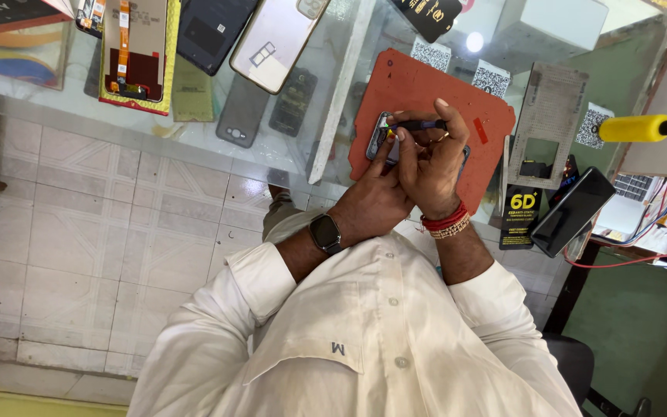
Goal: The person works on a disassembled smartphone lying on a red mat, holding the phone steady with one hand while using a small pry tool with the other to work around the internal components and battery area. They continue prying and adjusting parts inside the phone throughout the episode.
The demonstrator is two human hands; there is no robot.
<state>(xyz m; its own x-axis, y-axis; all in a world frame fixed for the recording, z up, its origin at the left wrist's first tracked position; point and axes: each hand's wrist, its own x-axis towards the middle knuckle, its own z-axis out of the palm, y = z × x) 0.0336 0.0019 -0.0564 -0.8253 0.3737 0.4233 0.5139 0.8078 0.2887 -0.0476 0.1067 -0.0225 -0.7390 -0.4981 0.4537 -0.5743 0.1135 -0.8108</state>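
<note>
Phone (380,136) under both hands, left hand (372,202), right hand (430,166) (gripping tool (418,124))

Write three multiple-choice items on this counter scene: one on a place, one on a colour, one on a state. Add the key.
1. The small phone being worked on lies over:
A. the red mat
B. the floor tiles
C. a chair

2. The tool handle right of the mat is:
A. blue
B. yellow
C. white

3. The right hand is:
A. flat and empty
B. closed on a thin dark tool
C. resting in the lap

Key: A, the mat shows around the phone; B, the handle is plainly yellow; B, the fingers pinch the tool.
</note>
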